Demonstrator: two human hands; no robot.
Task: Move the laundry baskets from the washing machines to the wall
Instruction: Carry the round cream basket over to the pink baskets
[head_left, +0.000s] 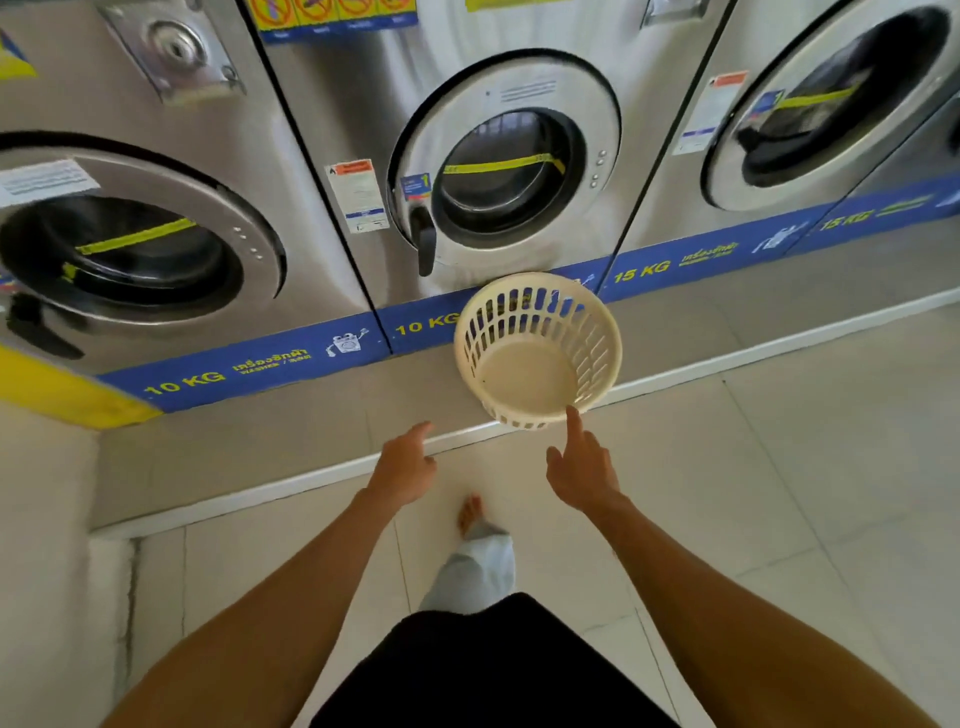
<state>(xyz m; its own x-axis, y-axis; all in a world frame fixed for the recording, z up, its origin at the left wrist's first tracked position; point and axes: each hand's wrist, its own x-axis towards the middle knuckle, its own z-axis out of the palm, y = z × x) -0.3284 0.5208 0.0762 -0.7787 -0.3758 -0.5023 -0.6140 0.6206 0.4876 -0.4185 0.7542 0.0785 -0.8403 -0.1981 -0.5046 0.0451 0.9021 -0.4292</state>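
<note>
reaching toward the cream laundry basket below the washing machine, right hand fingertip touches its rim; left hand loosely spread, empty.

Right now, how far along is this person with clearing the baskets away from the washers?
Nothing looks done yet. One cream laundry basket sits empty on the grey ledge in front of the middle washing machine. In hand: both arms reach toward it, the right hand with its forefinger at the basket's near rim, the left hand open and short of it. Neither grips it. Left: lifting it and carrying it to the wall, which is out of view.
</note>
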